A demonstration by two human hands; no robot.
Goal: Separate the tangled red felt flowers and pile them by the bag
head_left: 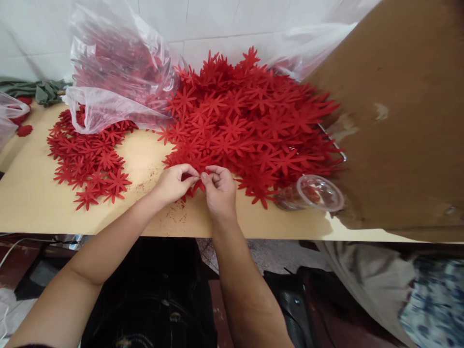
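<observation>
My left hand [175, 183] and my right hand [222, 192] meet at the front edge of a large heap of red flower-shaped cutouts [232, 128]. Thumb and forefinger of each hand are pinched together, the fingertips almost touching. Whatever sits between them is too small to make out; red petals show just below and behind the fingers. To the left lies a smaller, flatter pile of red flower cutouts [90, 157]. Reddish crumbs [177, 212] are scattered on the table by my left wrist.
A clear plastic bag [119, 72] filled with red pieces stands behind the left pile. A clear plastic cup [311, 193] leans near the right front. A large brown board [395, 111] rises on the right. Green fabric-like pieces [45, 92] lie far left on the yellowish table [32, 203].
</observation>
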